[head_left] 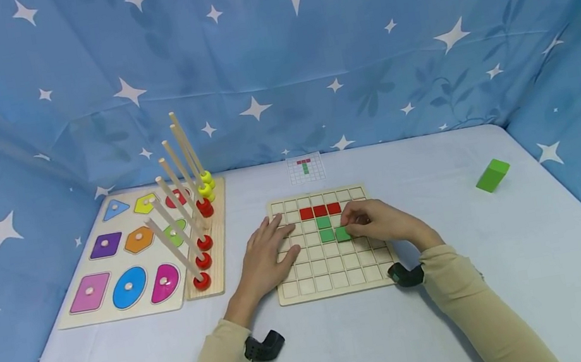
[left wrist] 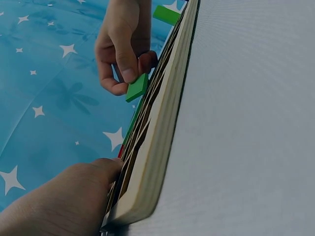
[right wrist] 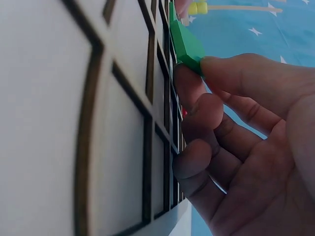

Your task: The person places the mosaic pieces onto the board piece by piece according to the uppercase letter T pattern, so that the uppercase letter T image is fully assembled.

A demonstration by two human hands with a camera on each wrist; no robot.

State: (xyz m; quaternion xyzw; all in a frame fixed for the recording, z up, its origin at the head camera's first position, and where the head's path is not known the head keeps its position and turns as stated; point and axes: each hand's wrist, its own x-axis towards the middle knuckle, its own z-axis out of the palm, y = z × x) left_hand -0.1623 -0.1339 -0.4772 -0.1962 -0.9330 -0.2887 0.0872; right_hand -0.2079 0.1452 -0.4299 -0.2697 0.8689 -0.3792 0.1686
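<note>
A wooden grid board (head_left: 308, 287) lies flat in the middle of the table. Three red square tiles (head_left: 320, 210) fill a row near its far edge, with two green tiles (head_left: 326, 235) in a column under the middle one. Between thumb and fingers my right hand (head_left: 381, 221) pinches another green square tile (right wrist: 187, 45), tilted just above the board, right of the lower green tile. My left hand (head_left: 266, 259) rests on the board's left edge, fingers spread. In the left wrist view the pinched tile (left wrist: 137, 88) shows beyond the board's edge.
A small pattern card (head_left: 306, 168) lies behind the board. To the left are a shape puzzle (head_left: 88, 317) and a peg stand (head_left: 218, 218) with tall rods and red and yellow rings. A green block (head_left: 493, 175) sits at the right. Blue star-patterned cloth surrounds the table.
</note>
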